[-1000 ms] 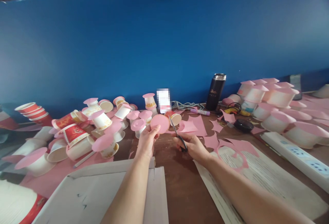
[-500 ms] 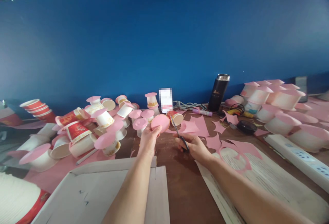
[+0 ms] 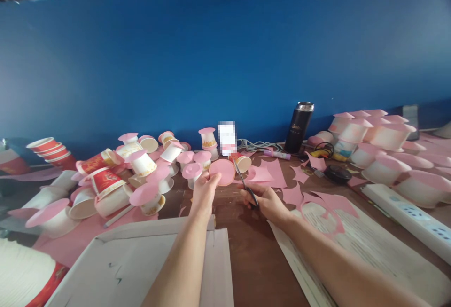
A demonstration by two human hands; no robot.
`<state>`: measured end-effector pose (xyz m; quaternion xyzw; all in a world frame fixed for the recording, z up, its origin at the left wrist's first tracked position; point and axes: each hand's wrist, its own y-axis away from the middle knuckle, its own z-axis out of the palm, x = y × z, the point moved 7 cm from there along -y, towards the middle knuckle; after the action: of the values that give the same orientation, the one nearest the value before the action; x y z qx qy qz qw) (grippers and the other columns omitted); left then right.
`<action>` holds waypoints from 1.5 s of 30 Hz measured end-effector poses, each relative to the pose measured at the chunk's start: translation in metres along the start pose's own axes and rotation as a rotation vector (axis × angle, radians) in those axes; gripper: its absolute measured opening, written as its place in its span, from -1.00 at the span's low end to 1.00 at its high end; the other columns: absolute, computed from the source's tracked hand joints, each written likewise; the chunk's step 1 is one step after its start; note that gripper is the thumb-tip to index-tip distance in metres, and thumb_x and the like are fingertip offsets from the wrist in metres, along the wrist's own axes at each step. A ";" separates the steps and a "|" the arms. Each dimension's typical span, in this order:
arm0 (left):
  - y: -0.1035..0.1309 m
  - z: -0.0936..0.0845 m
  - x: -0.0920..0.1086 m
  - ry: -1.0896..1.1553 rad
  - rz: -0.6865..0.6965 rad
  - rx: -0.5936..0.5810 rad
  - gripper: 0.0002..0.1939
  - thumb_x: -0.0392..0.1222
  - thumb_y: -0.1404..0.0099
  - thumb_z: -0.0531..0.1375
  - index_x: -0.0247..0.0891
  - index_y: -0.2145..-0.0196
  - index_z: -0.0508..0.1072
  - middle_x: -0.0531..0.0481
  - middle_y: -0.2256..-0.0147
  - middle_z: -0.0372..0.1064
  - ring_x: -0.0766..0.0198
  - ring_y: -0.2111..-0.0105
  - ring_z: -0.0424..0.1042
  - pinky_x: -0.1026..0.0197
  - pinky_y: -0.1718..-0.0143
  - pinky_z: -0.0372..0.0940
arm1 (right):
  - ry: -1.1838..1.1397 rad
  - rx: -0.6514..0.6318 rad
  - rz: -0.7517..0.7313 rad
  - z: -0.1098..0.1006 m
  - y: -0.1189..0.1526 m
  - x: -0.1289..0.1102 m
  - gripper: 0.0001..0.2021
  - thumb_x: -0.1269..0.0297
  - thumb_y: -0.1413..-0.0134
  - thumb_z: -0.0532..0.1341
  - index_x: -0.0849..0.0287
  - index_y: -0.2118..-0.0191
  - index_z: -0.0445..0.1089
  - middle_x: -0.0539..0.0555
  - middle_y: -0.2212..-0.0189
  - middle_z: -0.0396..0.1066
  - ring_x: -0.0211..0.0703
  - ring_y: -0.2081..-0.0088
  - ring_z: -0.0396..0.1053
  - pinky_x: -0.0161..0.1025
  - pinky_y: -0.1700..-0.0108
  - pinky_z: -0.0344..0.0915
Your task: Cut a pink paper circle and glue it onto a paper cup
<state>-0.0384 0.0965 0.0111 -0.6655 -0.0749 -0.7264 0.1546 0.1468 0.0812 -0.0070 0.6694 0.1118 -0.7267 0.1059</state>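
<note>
My left hand point(image 3: 205, 189) pinches the left edge of a round pink paper disc point(image 3: 222, 172), held up over the table. Scissors point(image 3: 249, 190) are gripped in my right hand point(image 3: 262, 200), their blades pointing up and away, just right of the disc and apart from it. Behind the blades a paper cup point(image 3: 243, 162) lies on its side. Pink paper scraps point(image 3: 269, 173) lie to the right of it. Under my right forearm is a printed sheet point(image 3: 338, 246) with a cut pink ring point(image 3: 333, 220) on it.
Paper cups with pink discs point(image 3: 144, 162) crowd the left; more capped cups point(image 3: 377, 133) stand at the right. A black flask point(image 3: 299, 127), a glue stick point(image 3: 277, 154) and cables point(image 3: 259, 145) sit at the back. A white power strip point(image 3: 410, 217) lies right, a white cardboard box point(image 3: 134, 264) at front left.
The pink disc has shifted slightly right and down in my left hand, closer to the scissors. My right hand with the scissors has hardly moved.
</note>
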 end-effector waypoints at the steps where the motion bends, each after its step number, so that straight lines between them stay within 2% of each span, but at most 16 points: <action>1: 0.000 0.000 -0.001 0.009 0.000 -0.009 -0.74 -0.01 0.02 0.31 -0.26 0.55 0.40 0.08 0.57 0.31 0.32 0.50 0.26 0.25 0.42 0.15 | -0.002 -0.006 -0.009 0.000 0.000 0.000 -0.55 0.00 0.08 0.34 0.24 0.14 0.48 -0.06 0.59 0.31 -0.32 0.54 0.22 -0.32 0.45 0.15; 6: 0.000 0.003 -0.005 0.159 -0.052 -0.039 -0.72 -0.01 0.01 0.34 -0.26 0.42 0.47 0.04 0.42 0.42 0.32 0.39 0.36 0.26 0.30 0.22 | -0.012 -0.022 -0.006 0.003 0.000 -0.002 -0.54 -0.03 0.12 0.35 0.25 0.18 0.49 -0.06 0.60 0.29 -0.33 0.55 0.20 -0.31 0.46 0.13; 11: 0.003 0.009 -0.002 0.301 -0.095 -0.090 -0.61 -0.03 0.02 0.38 -0.25 0.24 0.50 -0.04 0.25 0.48 0.24 0.26 0.43 0.21 0.20 0.26 | 0.010 -0.009 0.033 0.004 0.002 -0.003 -0.50 -0.05 0.17 0.37 0.27 0.19 0.50 -0.04 0.61 0.30 -0.33 0.56 0.19 -0.32 0.49 0.11; 18: 0.005 0.016 0.003 0.396 -0.122 -0.153 -0.63 -0.13 0.07 0.42 -0.30 0.29 0.49 -0.06 0.28 0.49 0.21 0.22 0.45 0.19 0.15 0.28 | 0.035 -0.043 0.025 0.003 0.001 0.001 -0.49 -0.05 0.11 0.34 0.28 0.13 0.47 -0.03 0.58 0.31 -0.34 0.54 0.19 -0.33 0.48 0.11; 24: 0.006 0.020 0.003 0.459 -0.155 -0.232 -0.66 -0.20 0.05 0.42 -0.29 0.27 0.52 -0.05 0.28 0.51 0.24 0.25 0.46 0.19 0.14 0.29 | 0.043 -0.074 0.009 0.004 0.001 0.002 -0.54 -0.04 0.05 0.32 0.27 0.17 0.46 -0.03 0.57 0.29 -0.33 0.53 0.19 -0.32 0.47 0.09; 32: 0.009 0.018 0.004 0.423 -0.183 -0.203 -0.62 -0.16 0.00 0.40 -0.28 0.19 0.50 -0.06 0.22 0.50 0.20 0.17 0.44 0.19 0.15 0.28 | 0.014 -0.066 0.050 0.006 0.003 0.000 -0.49 -0.06 0.13 0.35 0.27 0.15 0.46 -0.04 0.58 0.30 -0.32 0.55 0.20 -0.31 0.47 0.10; 39: 0.008 0.017 0.005 0.332 -0.184 -0.283 -0.57 -0.14 0.05 0.41 -0.32 0.20 0.50 -0.09 0.26 0.51 0.17 0.23 0.45 0.21 0.24 0.28 | -0.019 -0.083 0.044 0.007 0.005 -0.007 -0.53 -0.05 0.11 0.34 0.25 0.19 0.48 -0.04 0.58 0.29 -0.31 0.53 0.22 -0.33 0.50 0.09; 45: 0.010 0.014 0.004 0.266 -0.241 -0.359 -0.70 -0.19 0.02 0.37 -0.34 0.29 0.53 -0.10 0.32 0.53 0.20 0.30 0.47 0.22 0.28 0.28 | -0.015 -0.163 0.037 0.007 0.008 -0.007 -0.59 -0.04 0.02 0.30 0.25 0.23 0.48 0.00 0.54 0.34 -0.31 0.50 0.23 -0.34 0.47 0.12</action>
<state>-0.0222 0.0907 0.0150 -0.5673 -0.0025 -0.8223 -0.0452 0.1432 0.0718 0.0003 0.6550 0.1574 -0.7183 0.1740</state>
